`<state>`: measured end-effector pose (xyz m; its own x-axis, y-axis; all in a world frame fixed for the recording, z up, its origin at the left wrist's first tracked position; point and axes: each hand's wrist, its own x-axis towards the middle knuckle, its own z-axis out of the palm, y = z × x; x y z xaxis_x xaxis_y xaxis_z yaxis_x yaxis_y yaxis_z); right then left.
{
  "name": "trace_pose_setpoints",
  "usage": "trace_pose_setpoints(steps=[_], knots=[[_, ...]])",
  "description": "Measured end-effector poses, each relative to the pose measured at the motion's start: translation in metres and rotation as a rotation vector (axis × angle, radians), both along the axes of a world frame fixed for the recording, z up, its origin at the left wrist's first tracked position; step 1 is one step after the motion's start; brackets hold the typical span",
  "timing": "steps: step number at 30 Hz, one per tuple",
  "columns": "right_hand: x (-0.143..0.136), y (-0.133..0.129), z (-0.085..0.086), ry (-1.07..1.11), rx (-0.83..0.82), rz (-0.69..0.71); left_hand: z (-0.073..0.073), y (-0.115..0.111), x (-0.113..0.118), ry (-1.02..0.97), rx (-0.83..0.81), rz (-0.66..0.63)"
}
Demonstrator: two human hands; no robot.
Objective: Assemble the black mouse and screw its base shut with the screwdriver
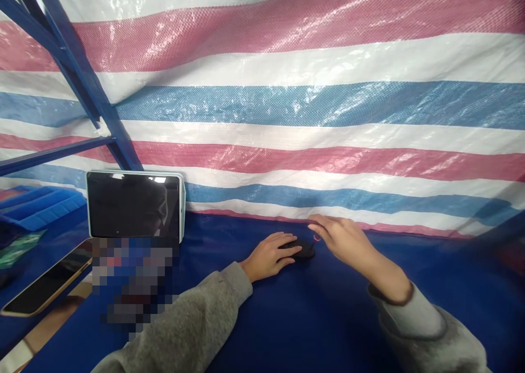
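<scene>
A small flat black object with a rounded end (307, 250) lies on the blue tabletop (287, 318). My left hand (271, 256) rests over its left part, with fingers and thumb holding it against the table; that part is hidden, and I cannot tell its exact kind. Above its right end, my right hand (342, 240) pinches a small screwdriver (316, 239) with a reddish band on its handle. The screwdriver's thin shaft slants down to the right end of the black object. Most of its handle is covered by my fingers.
A tablet in a pale case (133, 204) stands upright at the back left. Nearby lie a phone (49, 279) and a blue plastic tray (49, 206). A striped plastic sheet (311, 105) hangs behind the table, beside a blue metal frame (88, 88).
</scene>
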<state>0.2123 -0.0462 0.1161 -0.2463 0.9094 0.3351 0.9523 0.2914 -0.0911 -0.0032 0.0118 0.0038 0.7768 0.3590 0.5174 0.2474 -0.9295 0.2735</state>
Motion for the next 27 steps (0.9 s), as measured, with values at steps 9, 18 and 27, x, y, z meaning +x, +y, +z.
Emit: trace_pose_setpoints(steps=[9, 18, 27], knots=[[-0.0050, 0.0001, -0.0011, 0.036, -0.014, -0.017, 0.0001, -0.0003, 0.0000, 0.000, 0.009, -0.001], [-0.0085, 0.0003, -0.0023, -0.015, -0.052, -0.108, 0.0010, -0.0005, -0.0007, 0.008, -0.001, -0.002], [-0.0059, -0.0023, -0.0002, 0.003, -0.051, -0.057, -0.0002, -0.0004, -0.0001, -0.003, 0.002, -0.002]])
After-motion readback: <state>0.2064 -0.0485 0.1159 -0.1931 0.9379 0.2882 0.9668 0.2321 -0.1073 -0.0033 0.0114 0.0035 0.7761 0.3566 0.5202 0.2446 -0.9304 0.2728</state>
